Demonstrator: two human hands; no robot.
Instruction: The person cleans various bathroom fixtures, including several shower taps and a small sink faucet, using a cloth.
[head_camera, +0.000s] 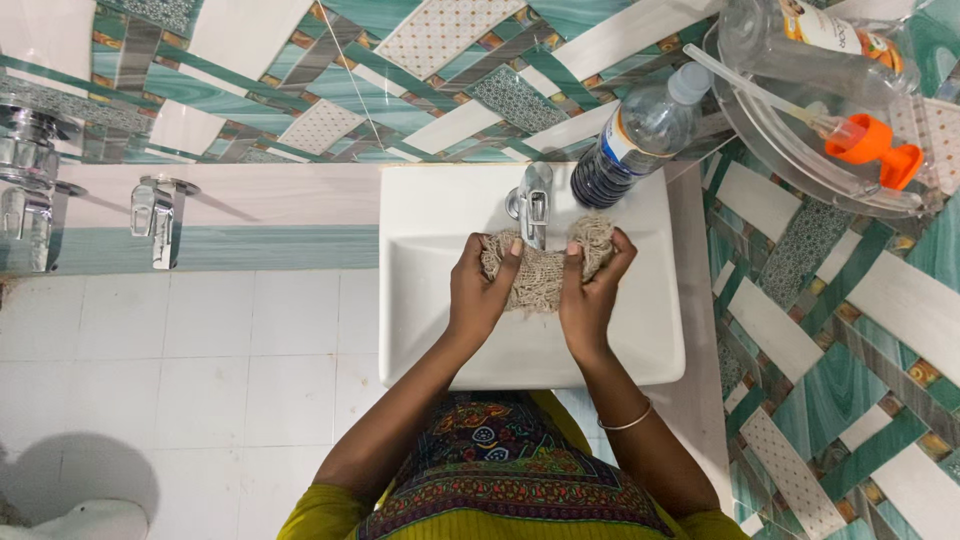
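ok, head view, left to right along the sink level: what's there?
Wall taps → white sink → left hand → mesh scrub cloth gripped by both hands → right hand → plastic bottle → clear shelf with orange-capped bottle.

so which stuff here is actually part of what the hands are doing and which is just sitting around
In use:
- beige mesh cloth, gripped by the left hand and the right hand
- white sink, under the hands
- chrome tap, just behind the cloth

Lying about:
- clear water bottle on the sink's back corner
- pump bottle with orange nozzle on the glass shelf
- wall taps
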